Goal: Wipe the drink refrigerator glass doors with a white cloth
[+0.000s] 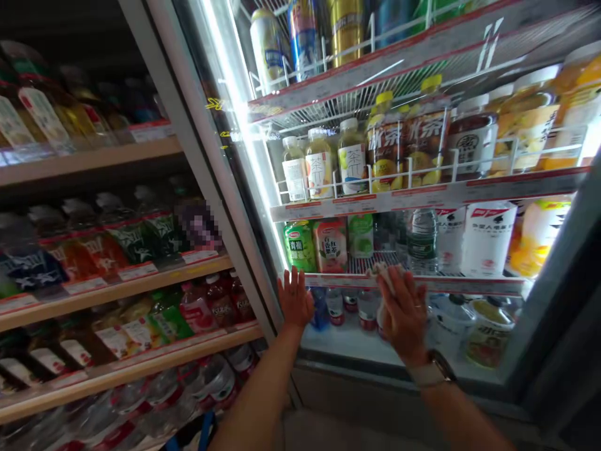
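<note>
My left hand (295,299) is raised with its fingers stretched out, apparently flat against the glass door of a lit drinks fridge. It holds nothing. Behind its fingertips stand a green drink carton (300,246) and a red one (330,245). My right hand (402,310), with a watch (440,366) on the wrist, presses a pale crumpled cloth (379,270) to the glass. Most of the cloth is hidden under the palm and fingers. A clear water bottle (422,241) stands on the shelf behind that hand.
Wire-fronted fridge shelves hold bottled teas (354,160), cans (347,31) and white cartons (488,238). The fridge's frame (554,282) bounds the right side. To the left, wooden shelves (206,274) carry rows of bottles. Something blue (206,429) shows at the bottom edge.
</note>
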`<state>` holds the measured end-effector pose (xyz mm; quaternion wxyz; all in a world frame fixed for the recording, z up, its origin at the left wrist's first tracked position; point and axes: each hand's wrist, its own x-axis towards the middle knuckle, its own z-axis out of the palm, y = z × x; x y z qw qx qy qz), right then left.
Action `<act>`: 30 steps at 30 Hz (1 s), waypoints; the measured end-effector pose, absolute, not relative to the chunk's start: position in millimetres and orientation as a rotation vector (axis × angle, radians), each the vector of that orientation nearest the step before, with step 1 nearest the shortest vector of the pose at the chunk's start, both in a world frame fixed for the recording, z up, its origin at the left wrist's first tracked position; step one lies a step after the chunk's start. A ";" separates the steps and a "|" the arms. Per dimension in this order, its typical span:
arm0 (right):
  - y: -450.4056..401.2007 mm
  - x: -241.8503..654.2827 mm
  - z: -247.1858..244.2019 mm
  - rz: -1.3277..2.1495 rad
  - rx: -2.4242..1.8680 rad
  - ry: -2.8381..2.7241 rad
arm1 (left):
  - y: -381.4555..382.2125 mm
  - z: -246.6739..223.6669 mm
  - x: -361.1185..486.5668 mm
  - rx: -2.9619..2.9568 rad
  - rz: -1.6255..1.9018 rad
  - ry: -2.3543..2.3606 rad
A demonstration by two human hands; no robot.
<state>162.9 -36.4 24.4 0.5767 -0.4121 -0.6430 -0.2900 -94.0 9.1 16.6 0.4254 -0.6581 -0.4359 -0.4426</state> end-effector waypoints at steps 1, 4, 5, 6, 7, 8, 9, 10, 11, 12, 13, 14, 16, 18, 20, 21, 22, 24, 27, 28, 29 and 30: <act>-35.1 181.2 23.1 -0.701 -0.970 -1.452 | 9.6 16.1 -94.3 -1.649 -1.105 -1.097; -34.1 235.6 13.1 -0.754 -0.964 -1.349 | 10.6 16.1 -94.3 -1.653 -1.115 -1.101; -35.0 252.8 8.5 -0.768 -0.964 -1.334 | 10.9 16.6 -94.1 -1.651 -1.122 -1.096; -36.6 269.1 3.7 -0.775 -0.969 -1.330 | 11.1 17.4 -93.9 -1.650 -1.129 -1.088; -38.5 284.4 -1.2 -0.779 -0.983 -1.329 | 11.2 18.3 -93.7 -1.650 -1.135 -1.078; -40.7 298.5 -6.0 -0.786 -1.005 -1.319 | 11.4 19.3 -93.4 -1.654 -1.140 -1.073; -43.0 311.2 -10.6 -0.792 -1.030 -1.307 | 11.6 20.2 -93.3 -1.660 -1.142 -1.071; -45.0 322.4 -14.7 -0.799 -1.055 -1.291 | 11.8 21.1 -93.0 -1.665 -1.144 -1.069; -46.8 331.6 -18.3 -0.810 -1.074 -1.273 | 12.0 22.0 -92.8 -1.670 -1.146 -1.065; -48.1 338.5 -21.3 -0.818 -1.088 -1.253 | 12.2 22.8 -92.4 -1.670 -1.151 -1.059; -48.9 342.7 -23.5 -0.817 -1.100 -1.236 | 12.3 23.6 -92.0 -1.670 -1.157 -1.050; -49.2 343.9 -24.8 -0.804 -1.111 -1.224 | 12.5 24.2 -91.6 -1.667 -1.164 -1.040; -48.2 337.0 -24.2 -0.759 -1.139 -1.189 | 12.9 24.5 -90.9 -1.662 -1.178 -1.027; -45.2 318.2 -19.7 -0.712 -1.169 -1.154 | 13.9 23.1 -91.0 -1.663 -1.186 -1.042; -41.6 290.4 -12.0 -0.701 -1.169 -1.144 | 15.3 20.3 -92.1 -1.669 -1.187 -1.077; -39.9 274.2 -7.6 -0.699 -1.156 -1.156 | 16.0 18.6 -92.8 -1.673 -1.189 -1.102; -38.5 257.0 -3.0 -0.692 -1.135 -1.180 | 16.5 17.1 -93.5 -1.674 -1.190 -1.128; -36.8 221.3 5.4 -0.662 -1.079 -1.252 | 16.8 15.1 -94.2 -1.679 -1.188 -1.159; -36.3 168.7 13.3 -0.609 -1.022 -1.343 | 15.0 15.7 -92.9 -1.676 -1.165 -1.131; -36.2 152.6 14.1 -0.602 -1.012 -1.373 | 14.1 16.7 -92.0 -1.670 -1.156 -1.110; -36.1 137.6 13.8 -0.600 -1.002 -1.408 | 13.1 17.8 -91.0 -1.664 -1.148 -1.089; -35.8 123.8 12.5 -0.602 -0.989 -1.443 | 12.2 18.9 -90.1 -1.657 -1.141 -1.075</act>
